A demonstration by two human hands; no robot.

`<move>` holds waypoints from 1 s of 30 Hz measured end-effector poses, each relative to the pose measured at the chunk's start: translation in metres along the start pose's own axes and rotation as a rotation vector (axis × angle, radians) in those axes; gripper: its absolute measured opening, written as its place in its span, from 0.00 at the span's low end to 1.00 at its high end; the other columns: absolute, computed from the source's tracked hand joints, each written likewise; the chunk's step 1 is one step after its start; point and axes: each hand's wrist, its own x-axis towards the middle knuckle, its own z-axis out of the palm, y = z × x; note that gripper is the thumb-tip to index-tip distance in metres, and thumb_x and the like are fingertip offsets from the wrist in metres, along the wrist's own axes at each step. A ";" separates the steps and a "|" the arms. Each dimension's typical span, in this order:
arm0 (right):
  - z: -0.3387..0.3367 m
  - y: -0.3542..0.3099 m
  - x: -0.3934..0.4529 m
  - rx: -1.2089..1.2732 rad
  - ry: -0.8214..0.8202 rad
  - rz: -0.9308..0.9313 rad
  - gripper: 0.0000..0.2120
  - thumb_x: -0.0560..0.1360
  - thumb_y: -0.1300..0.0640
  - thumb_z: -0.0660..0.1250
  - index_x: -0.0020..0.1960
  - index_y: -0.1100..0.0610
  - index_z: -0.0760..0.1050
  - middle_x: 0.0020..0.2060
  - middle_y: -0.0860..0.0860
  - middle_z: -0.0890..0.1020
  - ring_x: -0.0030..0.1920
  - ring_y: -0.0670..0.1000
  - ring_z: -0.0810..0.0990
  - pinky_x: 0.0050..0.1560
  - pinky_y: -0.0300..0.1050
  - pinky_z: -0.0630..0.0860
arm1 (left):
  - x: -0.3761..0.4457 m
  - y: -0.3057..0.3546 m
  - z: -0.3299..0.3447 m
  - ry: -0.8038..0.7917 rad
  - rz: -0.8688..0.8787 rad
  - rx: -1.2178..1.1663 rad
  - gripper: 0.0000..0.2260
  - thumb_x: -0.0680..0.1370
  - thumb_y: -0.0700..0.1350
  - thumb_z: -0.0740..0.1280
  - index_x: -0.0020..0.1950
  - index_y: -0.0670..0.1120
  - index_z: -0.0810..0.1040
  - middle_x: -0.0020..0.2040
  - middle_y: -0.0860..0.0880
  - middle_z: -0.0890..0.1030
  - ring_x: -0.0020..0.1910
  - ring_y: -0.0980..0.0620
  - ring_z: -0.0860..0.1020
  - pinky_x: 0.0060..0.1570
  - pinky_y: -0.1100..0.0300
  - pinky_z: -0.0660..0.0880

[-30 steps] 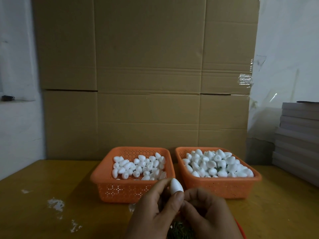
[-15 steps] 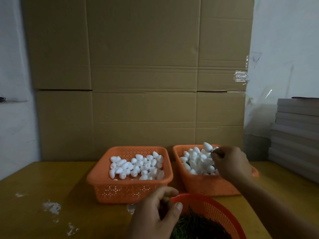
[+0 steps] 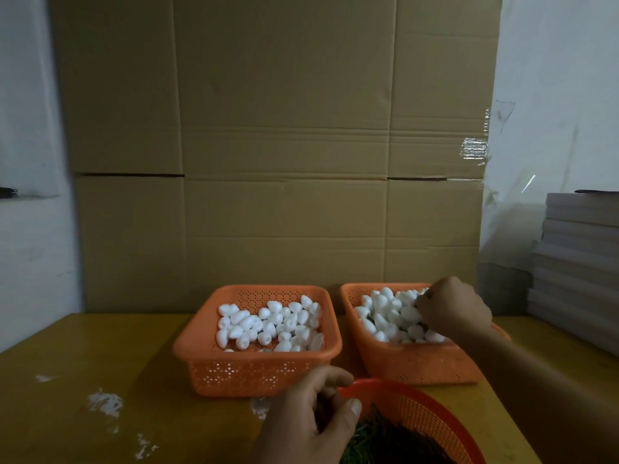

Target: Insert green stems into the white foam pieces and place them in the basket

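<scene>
- Change, left hand point(image 3: 311, 413): held a white foam piece with the other hand a second ago; now low over the near rim of the round orange bowl point(image 3: 432, 413), fingers curled with thumb toward fingertips. Whether it pinches a stem cannot be told.
- Change, right hand point(image 3: 452, 311): was at the centre beside the left hand a second ago; now reached out into the right basket point(image 3: 418, 366), fingers curled down among the white foam pieces point(image 3: 385, 316). Whether a piece is gripped cannot be told.
- Surface: yellow-brown table point(image 3: 83, 363) with white smears at the left.
- Room: white wall at far left; flattened cardboard sheets point(image 3: 278, 145) upright behind the baskets; stack of grey boards point(image 3: 579, 262) at the right edge.
- Left basket point(image 3: 261, 373): orange, perforated, rectangular, a loose single layer of foam pieces inside, lying in mixed directions.
- Right basket: just beside the left one, heaped higher.
- Green stems point(image 3: 368, 440): piled in the round bowl at the bottom edge, long axes mostly running from near-left toward far-right; single stems too dark to tell apart.
</scene>
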 end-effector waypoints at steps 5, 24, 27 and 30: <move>-0.012 0.001 -0.019 0.142 0.097 -0.106 0.13 0.78 0.59 0.64 0.36 0.57 0.79 0.32 0.54 0.83 0.28 0.49 0.74 0.32 0.42 0.72 | 0.000 -0.002 -0.001 -0.017 -0.014 0.020 0.07 0.75 0.46 0.73 0.51 0.56 0.80 0.41 0.59 0.80 0.43 0.56 0.82 0.48 0.59 0.80; -0.010 0.004 -0.164 0.280 -0.318 -0.591 0.07 0.73 0.47 0.70 0.49 0.39 0.83 0.40 0.36 0.84 0.44 0.38 0.82 0.48 0.41 0.80 | 0.066 0.003 -0.054 0.117 -0.018 0.350 0.06 0.78 0.45 0.69 0.43 0.55 0.81 0.40 0.61 0.82 0.42 0.63 0.79 0.44 0.63 0.75; -0.012 0.002 -0.167 0.274 -0.319 -0.611 0.07 0.72 0.45 0.68 0.47 0.38 0.83 0.39 0.36 0.84 0.44 0.38 0.82 0.47 0.41 0.80 | 0.100 -0.002 -0.069 0.071 -0.108 0.512 0.06 0.78 0.45 0.68 0.43 0.51 0.82 0.43 0.56 0.83 0.44 0.58 0.80 0.48 0.58 0.77; -0.012 0.000 -0.169 0.256 -0.310 -0.619 0.07 0.71 0.45 0.68 0.40 0.31 0.79 0.39 0.34 0.83 0.43 0.36 0.81 0.46 0.39 0.79 | 0.128 -0.014 -0.085 -0.005 -0.239 0.741 0.08 0.78 0.46 0.66 0.45 0.45 0.83 0.44 0.47 0.85 0.40 0.51 0.82 0.37 0.60 0.76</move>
